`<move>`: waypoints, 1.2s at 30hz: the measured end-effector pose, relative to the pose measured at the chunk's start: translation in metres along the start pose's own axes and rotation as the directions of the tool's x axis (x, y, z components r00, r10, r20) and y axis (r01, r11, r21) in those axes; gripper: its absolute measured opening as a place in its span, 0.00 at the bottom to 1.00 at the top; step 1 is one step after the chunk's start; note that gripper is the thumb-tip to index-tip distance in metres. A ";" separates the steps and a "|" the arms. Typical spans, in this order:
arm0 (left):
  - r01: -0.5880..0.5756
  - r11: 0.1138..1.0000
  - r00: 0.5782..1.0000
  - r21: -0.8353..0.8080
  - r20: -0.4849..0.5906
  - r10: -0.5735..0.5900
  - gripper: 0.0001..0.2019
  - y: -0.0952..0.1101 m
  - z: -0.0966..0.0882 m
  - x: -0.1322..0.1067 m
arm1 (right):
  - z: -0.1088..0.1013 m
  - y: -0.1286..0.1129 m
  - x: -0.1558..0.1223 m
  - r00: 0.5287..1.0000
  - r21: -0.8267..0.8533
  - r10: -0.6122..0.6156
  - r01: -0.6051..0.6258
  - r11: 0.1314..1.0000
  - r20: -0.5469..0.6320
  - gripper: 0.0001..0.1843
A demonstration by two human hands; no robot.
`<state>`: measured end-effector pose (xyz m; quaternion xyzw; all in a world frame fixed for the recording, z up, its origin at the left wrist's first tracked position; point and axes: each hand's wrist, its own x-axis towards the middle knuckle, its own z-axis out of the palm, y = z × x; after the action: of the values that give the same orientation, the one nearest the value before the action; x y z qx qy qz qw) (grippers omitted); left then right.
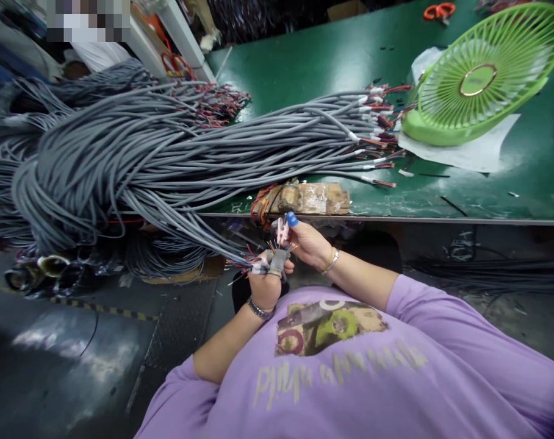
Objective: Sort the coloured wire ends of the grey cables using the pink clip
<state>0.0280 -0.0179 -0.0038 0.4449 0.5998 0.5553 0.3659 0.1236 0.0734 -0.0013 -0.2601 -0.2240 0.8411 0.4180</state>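
My left hand [266, 285], with grey coverings on some fingers, is closed around the ends of several grey cables [231, 249]. Thin coloured wires [281, 247] fan out of the cable ends above and beside its fingers. Close by on the right, my right hand [310, 244] has blue tape round one fingertip. It pinches a small pink piece [282, 231] just above the wires; its exact kind is too small to make out. Both hands are in front of my body, just below the table's front edge.
A large bundle of grey cables [176, 146] lies across the green table [323, 55]. A wooden block [325, 199] sits at the front edge. To the right stands a green fan [478, 79] on white paper [482, 152]. Orange-handled scissors [439, 12] lie at the back. A person's sleeve [98, 55] shows upper left.
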 end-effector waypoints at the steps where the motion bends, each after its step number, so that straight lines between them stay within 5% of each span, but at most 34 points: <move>1: 0.008 1.000 1.000 0.008 0.002 -0.008 0.15 0.000 0.000 0.000 | 0.001 0.000 0.000 1.000 0.007 0.003 -0.003 1.000 -0.009 0.29; 9: -0.013 1.000 1.000 0.010 0.019 0.013 0.15 0.001 -0.005 -0.004 | -0.015 -0.001 -0.007 0.981 0.020 0.174 -0.176 0.984 0.087 0.31; 14: 0.002 0.997 0.992 0.081 0.122 -0.012 0.15 0.001 -0.013 -0.010 | -0.031 -0.012 -0.017 0.927 -0.213 0.307 -0.263 0.941 0.213 0.25; 19: 0.027 0.986 0.970 0.164 0.233 -0.065 0.14 0.003 -0.016 -0.010 | -0.025 -0.019 -0.028 0.935 -0.441 0.220 -0.079 0.894 0.279 0.19; 25: 0.190 0.962 0.908 0.194 0.338 -0.247 0.12 0.008 -0.014 -0.005 | -0.019 -0.020 -0.039 0.910 -0.533 0.142 0.097 0.840 0.389 0.17; 28: 0.236 0.967 0.927 0.097 0.276 -0.254 0.15 0.004 -0.015 -0.006 | -0.026 -0.022 -0.042 0.950 -0.555 -0.002 0.183 0.812 0.312 0.17; 31: 0.230 0.973 0.955 -0.030 0.200 -0.220 0.17 -0.002 -0.015 -0.007 | -0.034 -0.018 -0.047 0.982 -0.564 -0.019 0.123 0.817 0.186 0.20; 36: 0.188 0.982 0.956 -0.025 0.233 -0.177 0.17 -0.002 -0.013 -0.006 | -0.036 0.001 -0.053 0.983 -0.464 -0.143 0.180 0.868 0.113 0.20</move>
<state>0.0182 -0.0279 -0.0046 0.4402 0.5787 0.4777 0.4931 0.1729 0.0348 -0.0161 -0.3028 -0.4584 0.7324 0.4023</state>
